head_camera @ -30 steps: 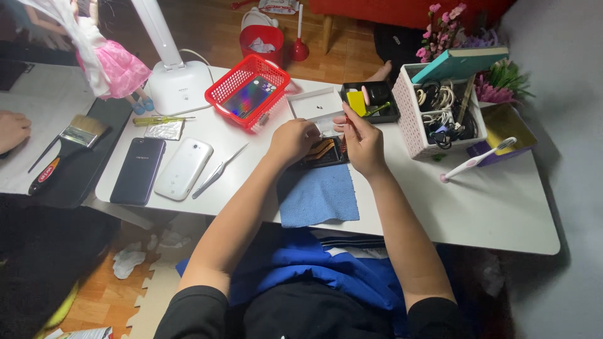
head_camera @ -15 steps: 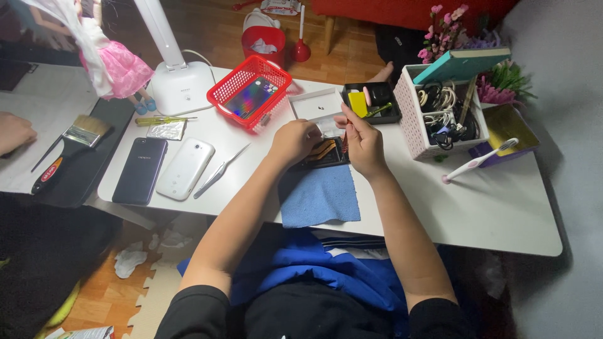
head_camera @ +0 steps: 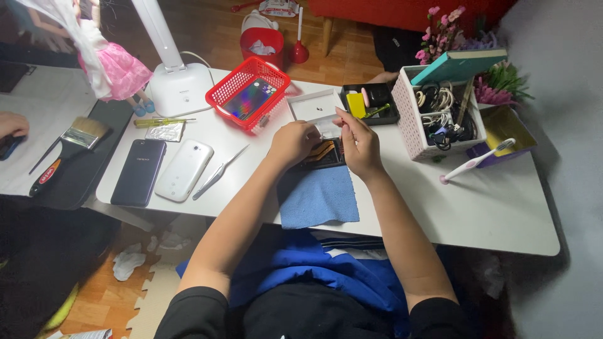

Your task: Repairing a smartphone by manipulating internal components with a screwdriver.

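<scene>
L hand (head_camera: 294,142) curled on opened phone (head_camera: 321,152); R hand (head_camera: 359,144) pinching clear film (head_camera: 328,128).

Two phones lay on the tabletop at the left, one dark phone (head_camera: 139,172) and one white phone (head_camera: 184,170), and a third phone (head_camera: 250,98) sat in the one red basket (head_camera: 274,81). There were also one blue cloth (head_camera: 318,196), one paintbrush (head_camera: 68,145), one toothbrush (head_camera: 477,161) and one pair of tweezers (head_camera: 219,172). Two hands were at work, a left hand (head_camera: 292,142) and a right hand (head_camera: 360,145).

Dim room, bright tabletop, dark corners
</scene>
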